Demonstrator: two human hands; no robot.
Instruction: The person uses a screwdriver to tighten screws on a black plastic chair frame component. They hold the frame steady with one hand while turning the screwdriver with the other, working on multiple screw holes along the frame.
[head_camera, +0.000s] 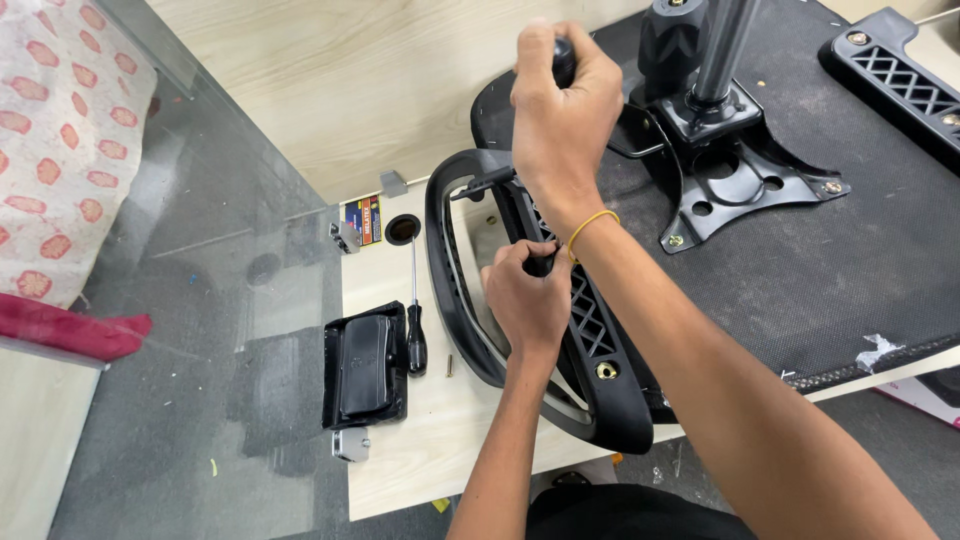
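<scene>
While gripping a black tool handle (563, 60) from above, right hand (562, 105) closed tight around it, shaft angled down to the black armrest (600, 380). Left hand (525, 300) pinched shut on the armrest's lattice bar, steadying it against the upturned chair seat (850, 260) on the wooden table (440, 440). Screwdriver (415, 320) lying just beside a black tray (365, 370), well left of both hands.

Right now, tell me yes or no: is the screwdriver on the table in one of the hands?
No. The black-handled screwdriver lies loose on the table, apart from the left hand on the armrest.
</scene>
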